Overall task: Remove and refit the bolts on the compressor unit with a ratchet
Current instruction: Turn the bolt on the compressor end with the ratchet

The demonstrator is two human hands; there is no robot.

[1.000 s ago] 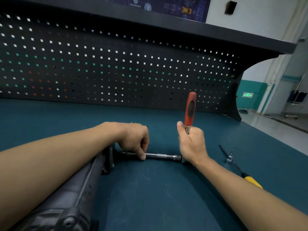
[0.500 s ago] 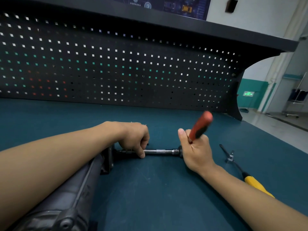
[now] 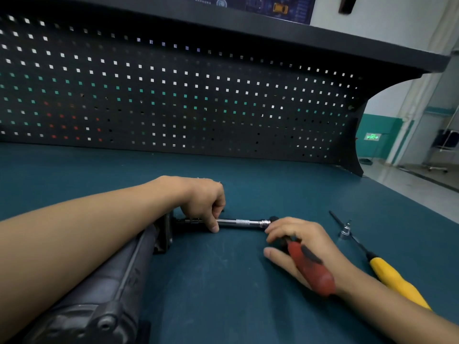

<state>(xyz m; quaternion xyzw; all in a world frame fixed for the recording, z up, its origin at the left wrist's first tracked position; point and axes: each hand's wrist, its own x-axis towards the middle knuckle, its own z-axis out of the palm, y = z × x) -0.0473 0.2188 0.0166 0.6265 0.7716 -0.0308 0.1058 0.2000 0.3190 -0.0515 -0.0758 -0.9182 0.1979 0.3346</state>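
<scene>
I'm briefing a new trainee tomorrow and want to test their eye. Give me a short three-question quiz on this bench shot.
1. True or false: the right hand grips the ratchet by its red handle.
2. The left hand holds: A) the chrome extension bar; B) a hammer; C) a rag.
3. Fill in: the idle tool lying on the bench beside the right forearm has a ____ handle.

Key: 1 true; 2 A; 3 yellow.
</scene>
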